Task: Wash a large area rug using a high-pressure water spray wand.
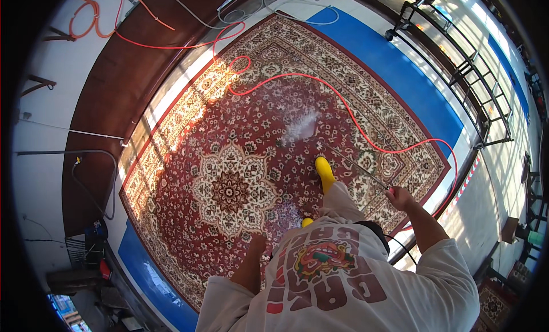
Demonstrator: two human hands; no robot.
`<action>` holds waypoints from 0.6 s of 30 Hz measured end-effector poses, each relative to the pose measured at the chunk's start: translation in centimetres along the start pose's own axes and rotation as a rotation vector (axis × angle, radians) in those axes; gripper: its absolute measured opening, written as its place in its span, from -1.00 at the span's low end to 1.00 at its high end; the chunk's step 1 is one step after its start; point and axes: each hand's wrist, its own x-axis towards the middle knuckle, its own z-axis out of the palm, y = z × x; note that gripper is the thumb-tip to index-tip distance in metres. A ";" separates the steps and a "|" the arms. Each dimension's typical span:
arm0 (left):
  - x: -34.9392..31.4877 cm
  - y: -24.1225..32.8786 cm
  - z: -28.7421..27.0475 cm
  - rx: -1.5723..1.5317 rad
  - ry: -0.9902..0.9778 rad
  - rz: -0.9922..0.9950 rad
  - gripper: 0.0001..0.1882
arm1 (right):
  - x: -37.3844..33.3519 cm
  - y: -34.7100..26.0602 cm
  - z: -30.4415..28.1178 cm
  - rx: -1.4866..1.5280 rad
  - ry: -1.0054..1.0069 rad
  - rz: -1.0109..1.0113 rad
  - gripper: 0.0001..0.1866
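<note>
My right hand (pixel 402 199) is closed around the grip of a thin metal spray wand (pixel 361 170), held out over the carpet toward the far left. White water spray (pixel 301 126) fans from the wand's tip onto a large patterned red and cream carpet (pixel 189 223). Low on my left side, my left hand (pixel 258 242) hangs over the carpet, apart from the wand; its fingers are too indistinct to read. A yellow boot (pixel 325 170) on one of my feet stands on the wet carpet, just short of the spray.
A red hose (pixel 349 112) snakes across the carpet and curves down my right side. Blue flooring (pixel 394 63) borders the carpet. At the far right stands a black metal rack (pixel 466 69). A brown ledge (pixel 108 86) runs along the left, with a grey hose (pixel 111 160) beside it.
</note>
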 end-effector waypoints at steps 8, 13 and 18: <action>-0.3 11.7 2.1 -0.181 0.034 0.200 -0.76 | 13.3 -9.7 -6.8 0.011 -0.067 -0.153 -0.55; -3.8 22.8 6.4 -0.190 0.034 0.289 -0.53 | 19.7 -12.8 -9.8 -0.004 -0.034 -0.227 -0.52; -2.6 23.2 6.1 -0.176 -0.013 0.287 -0.55 | 24.5 -16.5 -10.8 0.080 0.009 -0.346 -0.55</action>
